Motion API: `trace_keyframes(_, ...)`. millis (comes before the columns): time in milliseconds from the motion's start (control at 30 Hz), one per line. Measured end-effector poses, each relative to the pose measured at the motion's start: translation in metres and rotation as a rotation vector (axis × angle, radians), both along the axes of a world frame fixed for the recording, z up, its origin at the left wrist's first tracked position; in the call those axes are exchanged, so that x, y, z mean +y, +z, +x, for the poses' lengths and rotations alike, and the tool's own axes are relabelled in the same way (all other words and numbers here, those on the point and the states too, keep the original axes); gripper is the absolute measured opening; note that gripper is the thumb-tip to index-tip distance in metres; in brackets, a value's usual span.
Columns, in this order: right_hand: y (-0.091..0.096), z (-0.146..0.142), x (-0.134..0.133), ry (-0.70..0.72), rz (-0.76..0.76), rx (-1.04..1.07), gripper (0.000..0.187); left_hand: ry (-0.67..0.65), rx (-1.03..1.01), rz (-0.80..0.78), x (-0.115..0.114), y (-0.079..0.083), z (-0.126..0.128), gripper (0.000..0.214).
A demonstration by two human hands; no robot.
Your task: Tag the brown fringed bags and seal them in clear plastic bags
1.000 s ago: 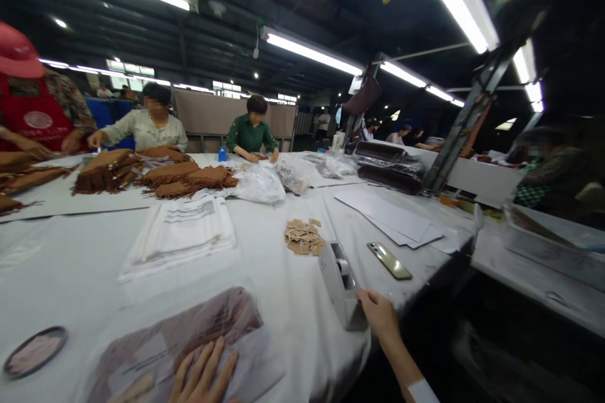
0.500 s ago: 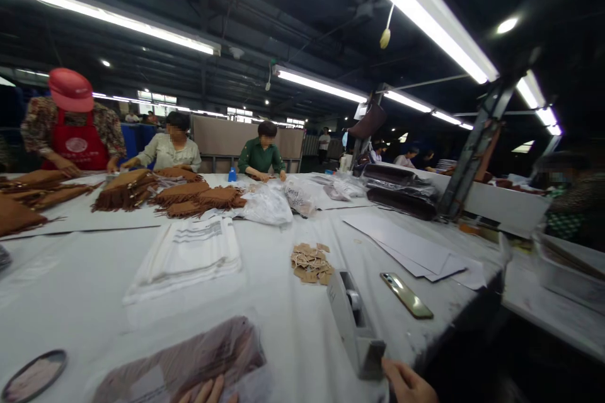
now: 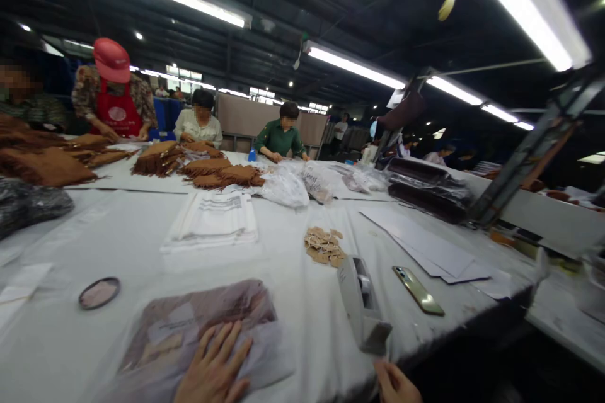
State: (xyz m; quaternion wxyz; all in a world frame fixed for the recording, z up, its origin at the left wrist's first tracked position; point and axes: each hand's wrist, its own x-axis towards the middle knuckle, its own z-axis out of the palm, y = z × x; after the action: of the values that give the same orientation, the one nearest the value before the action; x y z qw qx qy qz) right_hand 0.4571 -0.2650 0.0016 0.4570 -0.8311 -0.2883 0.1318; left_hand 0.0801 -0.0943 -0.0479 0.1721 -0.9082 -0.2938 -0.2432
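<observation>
My left hand lies with its fingers spread on a clear plastic bag that holds a folded mauve-brown garment. Inside the bag, a white label and a tan tag show beside the fingers. At the table's front edge, my right hand is closed in a pinch just below the cutting end of a grey tape dispenser. A thin strip of tape seems to run to the fingertips, though it is hard to see.
Tan tags lie in a heap behind the dispenser, and a phone to its right. White sheets, a stack of white bags and a small round dish are around. Co-workers stand across the table by brown fringed pieces.
The view has swung left and down, bringing more of the bagged garment and my left hand into sight. My right hand stays pinched by the dispenser, now a little below its end.
</observation>
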Motion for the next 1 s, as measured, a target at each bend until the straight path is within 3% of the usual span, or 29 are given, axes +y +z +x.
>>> trace_keyframes(133, 0.048, -0.045, 0.034, 0.285, -0.019, -0.18, 0.043, 0.053, 0.052, -0.24, -0.013, 0.024, -0.001, 0.055)
trace_keyframes(300, 0.098, -0.096, 0.085, 0.872, -0.048, -0.274, 0.032, 0.056, 0.054, -0.318, -0.015, 0.03, -0.001, 0.054)
trace_keyframes(433, 0.127, -0.12, 0.119, 1.297, -0.082, -0.354, 0.027, 0.057, 0.049, -0.34, -0.016, 0.034, -0.002, 0.054)
trace_keyframes(567, 0.141, -0.135, 0.153, 1.602, -0.172, -0.522, 0.023, 0.058, 0.044, -0.352, -0.016, 0.037, -0.002, 0.054)
trace_keyframes(667, 0.141, -0.148, 0.177, 1.717, -0.315, -0.76, 0.021, 0.051, 0.046, -0.349, -0.014, 0.036, -0.001, 0.056)
trace_keyframes(767, 0.134, -0.163, 0.196, 1.725, -0.401, -0.949, 0.022, 0.048, 0.034, -0.335, -0.013, 0.034, -0.001, 0.056)
trace_keyframes(1000, 0.102, -0.186, 0.223, 1.677, -0.382, -0.969, 0.024, 0.047, 0.01, -0.325, -0.011, 0.03, -0.002, 0.057)
